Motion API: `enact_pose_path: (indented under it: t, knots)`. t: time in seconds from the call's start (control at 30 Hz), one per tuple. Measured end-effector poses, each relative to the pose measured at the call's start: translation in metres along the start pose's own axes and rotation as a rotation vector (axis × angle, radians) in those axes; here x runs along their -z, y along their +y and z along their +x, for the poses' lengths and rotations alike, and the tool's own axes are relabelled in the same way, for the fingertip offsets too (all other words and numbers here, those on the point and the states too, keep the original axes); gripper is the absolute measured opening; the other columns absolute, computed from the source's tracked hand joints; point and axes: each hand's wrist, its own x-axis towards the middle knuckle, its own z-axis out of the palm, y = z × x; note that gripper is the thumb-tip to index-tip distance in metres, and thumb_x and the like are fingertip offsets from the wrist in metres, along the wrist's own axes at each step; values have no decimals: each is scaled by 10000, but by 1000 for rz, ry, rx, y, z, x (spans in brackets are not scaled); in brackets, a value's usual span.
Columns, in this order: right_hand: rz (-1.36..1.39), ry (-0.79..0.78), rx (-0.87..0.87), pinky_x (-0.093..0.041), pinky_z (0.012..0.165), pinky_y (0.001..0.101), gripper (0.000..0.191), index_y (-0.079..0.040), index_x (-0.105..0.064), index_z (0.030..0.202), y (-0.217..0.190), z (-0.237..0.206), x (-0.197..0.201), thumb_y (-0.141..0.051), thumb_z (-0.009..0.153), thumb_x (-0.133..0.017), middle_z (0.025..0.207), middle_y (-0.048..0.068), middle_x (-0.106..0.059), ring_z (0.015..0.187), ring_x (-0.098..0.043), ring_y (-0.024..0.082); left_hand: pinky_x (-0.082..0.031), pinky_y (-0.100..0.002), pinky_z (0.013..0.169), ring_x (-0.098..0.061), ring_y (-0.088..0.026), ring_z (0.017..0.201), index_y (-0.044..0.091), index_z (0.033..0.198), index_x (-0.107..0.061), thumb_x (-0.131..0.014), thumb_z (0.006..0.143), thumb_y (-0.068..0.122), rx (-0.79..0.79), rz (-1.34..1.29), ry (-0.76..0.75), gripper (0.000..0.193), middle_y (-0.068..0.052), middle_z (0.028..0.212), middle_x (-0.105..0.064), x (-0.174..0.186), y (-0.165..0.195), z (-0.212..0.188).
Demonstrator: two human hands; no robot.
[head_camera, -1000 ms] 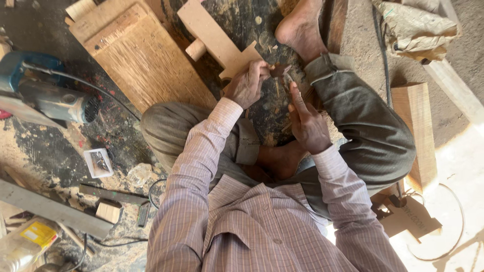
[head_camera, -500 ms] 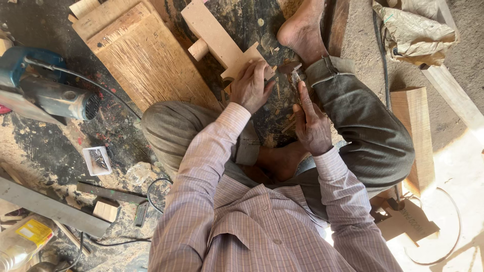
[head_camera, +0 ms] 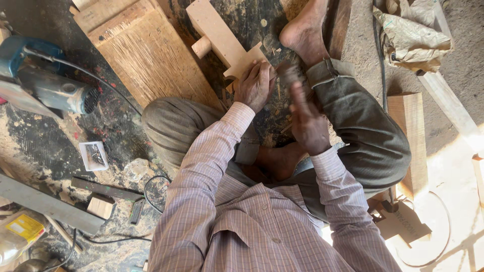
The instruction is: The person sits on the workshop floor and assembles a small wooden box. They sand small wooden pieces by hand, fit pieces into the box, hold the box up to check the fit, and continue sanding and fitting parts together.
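Observation:
I sit on the floor with a pale wooden piece (head_camera: 222, 38) that has a round peg, lying in front of my knees. My left hand (head_camera: 254, 85) is curled over its near end, fingers closed; what else it pinches is hidden. My right hand (head_camera: 305, 123) is just to the right, closed around a small dark tool (head_camera: 289, 74) that is blurred by motion, its tip beside my left fingers. My bare foot (head_camera: 305, 32) rests right behind the tool. Wood chips lie under both hands.
A ridged wooden board (head_camera: 151, 55) lies at the left, a blue power tool (head_camera: 45, 83) with its cord farther left. A wood block (head_camera: 411, 141) stands by my right knee, crumpled paper (head_camera: 411, 35) at top right. Small blocks, slats and a cable litter the sawdust at lower left.
My right hand has lifted and swung with the tool toward the end of the wooden piece. My left hand stays on that end.

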Motion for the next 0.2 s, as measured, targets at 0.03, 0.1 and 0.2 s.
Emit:
enact_pose_path:
  t: [0.03, 0.1, 0.2]
  knots:
    - [-80, -97, -59, -535, 603, 513, 576, -184, -415, 1603, 1, 2, -1, -181, 1065, -620, 842, 207, -684, 678, -671, 410, -467, -472, 1168, -648, -364, 1228, 4, 1336, -419, -692, 962, 123, -17, -4, 17, 478, -188, 1254, -668, 0, -1, 2]
    - [25, -44, -36, -553, 655, 493, 575, -181, -413, 1612, 3, 1, 3, -156, 1078, -622, 962, 217, -710, 767, -699, 410, -463, -454, 1148, -647, -373, 1216, 27, 1313, -435, -709, 948, 147, 1, 26, 48, 472, -193, 1251, -672, -1, 2, 2]
    - [136, 106, 60, -597, 761, 444, 610, -183, -342, 1659, 2, -3, 0, -123, 1106, -593, 1186, 241, -708, 949, -731, 388, -443, -441, 1186, -634, -369, 1243, 54, 1317, -444, -721, 982, 169, 42, 14, 12, 450, -188, 1274, -668, -2, -1, -2]
